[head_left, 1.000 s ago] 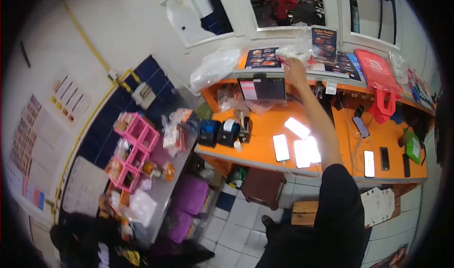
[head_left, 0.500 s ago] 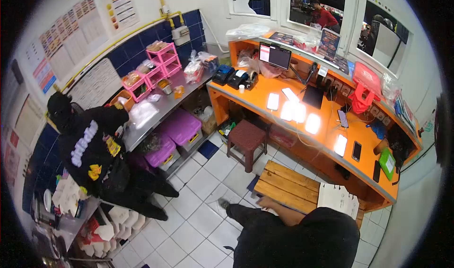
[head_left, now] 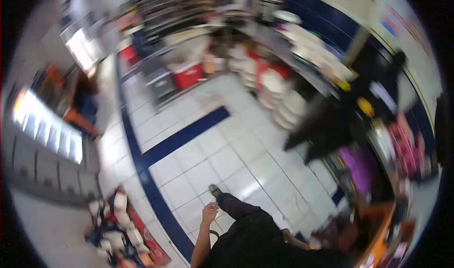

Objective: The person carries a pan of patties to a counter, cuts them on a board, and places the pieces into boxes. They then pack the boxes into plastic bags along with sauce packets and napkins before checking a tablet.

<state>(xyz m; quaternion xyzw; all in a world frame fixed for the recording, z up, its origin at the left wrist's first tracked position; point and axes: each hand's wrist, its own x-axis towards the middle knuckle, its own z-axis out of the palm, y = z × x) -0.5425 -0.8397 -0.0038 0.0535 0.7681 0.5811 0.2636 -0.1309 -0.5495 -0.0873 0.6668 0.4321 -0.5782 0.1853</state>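
My left hand (head_left: pixel 210 212) hangs over the white floor tiles (head_left: pixel 189 199), beside my dark trouser leg and shoe (head_left: pixel 215 190). Its fingers are loosely bent and apart, and nothing shows in them. On the other side of my body, part of my right arm (head_left: pixel 297 240) comes out from my black clothing. My right hand is mostly hidden and smeared by motion, near the dark stool (head_left: pixel 336 232). Whether it holds anything cannot be made out.
A person in black (head_left: pixel 352 105) stands at the metal counter (head_left: pixel 307 71) at right. White boxes (head_left: pixel 272 86) fill the shelf below it. A red container (head_left: pixel 189 76) is at the back, a pile of packages (head_left: pixel 116 235) at lower left, and the orange desk (head_left: pixel 380 237) at lower right.
The view has swung far to the left, so the orange desk has moved to the lower right edge and the wooden bench is out of view. My left hand now shows over the floor.
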